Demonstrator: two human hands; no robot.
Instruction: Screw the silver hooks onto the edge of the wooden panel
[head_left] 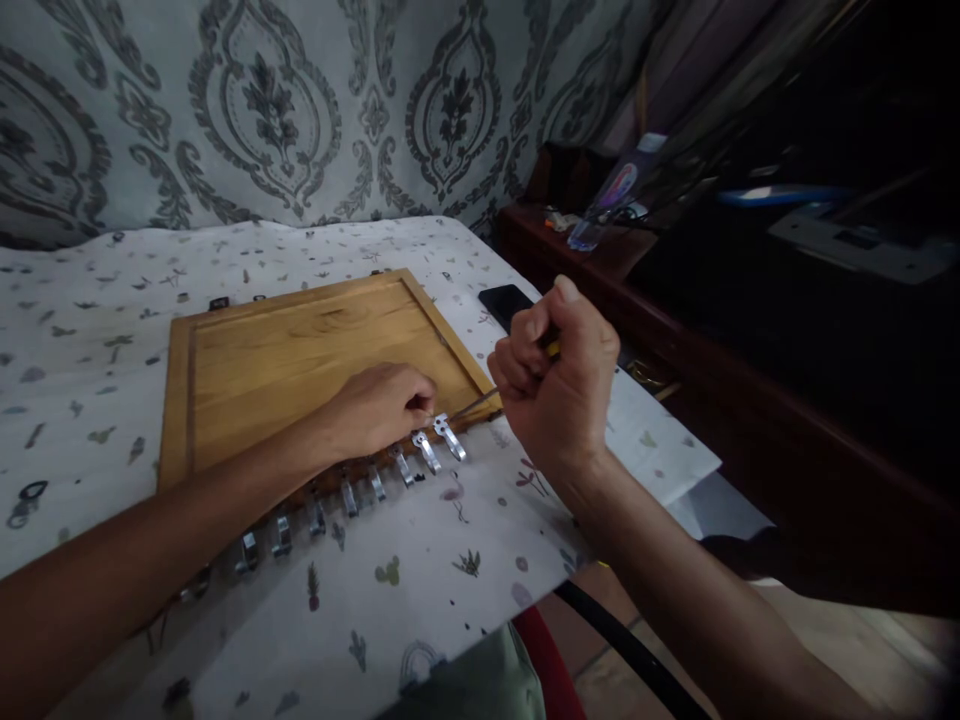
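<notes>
My right hand is squeezed into a fist around a thin, straight metal tool, with a bit of yellow peeking out. My left hand is curled over the near edge of a flat yellow-brown wooden board; I can't tell if its fingers pinch anything. The tool leans, so if I push too hard, its tip could slide off and poke my left fingers or scratch the wood. The board could also skid on the white cloth with little plant pictures if I don't hold it firmly. The shiny silver metal clip at the row's end is very near my left hand, at four o'clock from it, and at eight o'clock from my right fist. I can't tell if the tip touches it.
</notes>
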